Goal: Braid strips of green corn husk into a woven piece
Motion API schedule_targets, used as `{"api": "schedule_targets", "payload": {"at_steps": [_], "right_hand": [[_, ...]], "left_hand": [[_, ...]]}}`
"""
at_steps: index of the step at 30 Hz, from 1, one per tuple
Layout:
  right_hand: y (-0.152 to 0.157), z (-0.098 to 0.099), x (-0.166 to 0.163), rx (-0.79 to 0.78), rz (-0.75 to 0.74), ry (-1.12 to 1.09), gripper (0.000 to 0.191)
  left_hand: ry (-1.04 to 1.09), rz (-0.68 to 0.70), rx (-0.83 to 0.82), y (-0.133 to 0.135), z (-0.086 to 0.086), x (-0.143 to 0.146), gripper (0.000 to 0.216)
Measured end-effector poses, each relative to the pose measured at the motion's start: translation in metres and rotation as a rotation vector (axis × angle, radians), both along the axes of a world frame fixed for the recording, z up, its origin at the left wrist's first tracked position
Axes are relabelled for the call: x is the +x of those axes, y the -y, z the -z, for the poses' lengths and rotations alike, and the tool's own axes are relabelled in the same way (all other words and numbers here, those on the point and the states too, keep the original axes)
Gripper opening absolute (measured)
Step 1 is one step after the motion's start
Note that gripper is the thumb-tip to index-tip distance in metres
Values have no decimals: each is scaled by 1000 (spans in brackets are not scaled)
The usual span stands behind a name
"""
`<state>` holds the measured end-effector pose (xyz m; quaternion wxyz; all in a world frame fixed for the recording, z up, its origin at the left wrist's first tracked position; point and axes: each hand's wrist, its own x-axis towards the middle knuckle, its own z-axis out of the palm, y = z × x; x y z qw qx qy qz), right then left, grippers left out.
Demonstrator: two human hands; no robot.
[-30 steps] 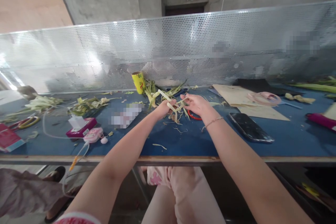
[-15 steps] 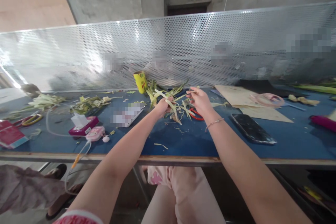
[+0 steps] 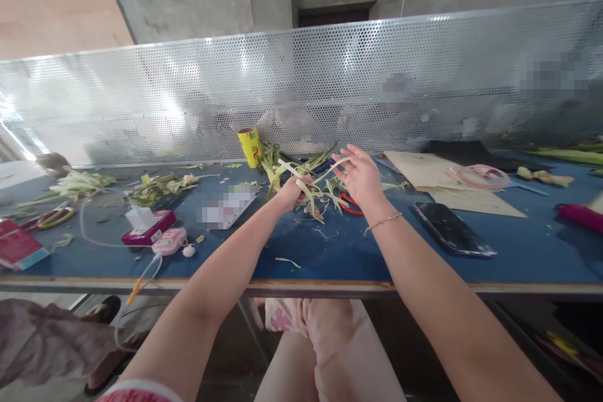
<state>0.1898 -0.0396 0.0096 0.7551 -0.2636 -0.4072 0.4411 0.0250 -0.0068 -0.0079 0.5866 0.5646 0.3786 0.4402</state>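
Note:
My left hand (image 3: 293, 193) is closed around a bunch of pale leaf strips (image 3: 308, 190) above the blue table. Some strips poke out over the fingers, and others hang below. To its right, my right hand (image 3: 360, 173) is raised with the fingers spread. One long narrow strip runs from the bunch up to these fingers; whether it touches them I cannot tell. Behind my left hand lies a heap of green and pale leaves (image 3: 269, 169). Red-handled scissors (image 3: 350, 205) rest beneath my right hand, their blades hidden among the leaves.
A yellow tube (image 3: 249, 147) stands at the perforated metal screen (image 3: 188, 81). Phones lie left (image 3: 230, 207) and right (image 3: 453, 230). A magenta power strip (image 3: 149, 227), a white cable and more leaves (image 3: 162, 188) are at left. Beige sheets (image 3: 471, 202) lie at right.
My right hand has opened from a pinch on the strip, its fingers now spread and slightly higher. My left hand has stayed on the bunch. The view has shifted slightly.

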Motion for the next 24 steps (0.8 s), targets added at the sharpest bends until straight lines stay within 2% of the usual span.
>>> {"api": "schedule_targets", "payload": {"at_steps": [3,6,9,13,15,17,20,24], "right_hand": [[1,-3,0,-23,70,-26,28],[2,-2,0,-39,102,55,35],[7,0,-3,-19,22,185,40],[13,4,-10,-11,-164,397,23],[13,5,-12,0,-197,538,24],[12,6,-14,39,-132,689,27],[10,7,-16,149,38,851,17],[8,10,-17,146,143,869,12]], "left_hand": [[-31,-3,4,0,1,0,26],[-55,0,18,0,2,1,28],[-60,3,23,2,1,1,29],[-60,10,22,3,0,1,28],[-71,17,50,3,1,1,28],[-92,5,119,3,1,2,25],[-104,-24,211,4,1,2,18],[-111,-17,214,8,-1,4,17]]}}
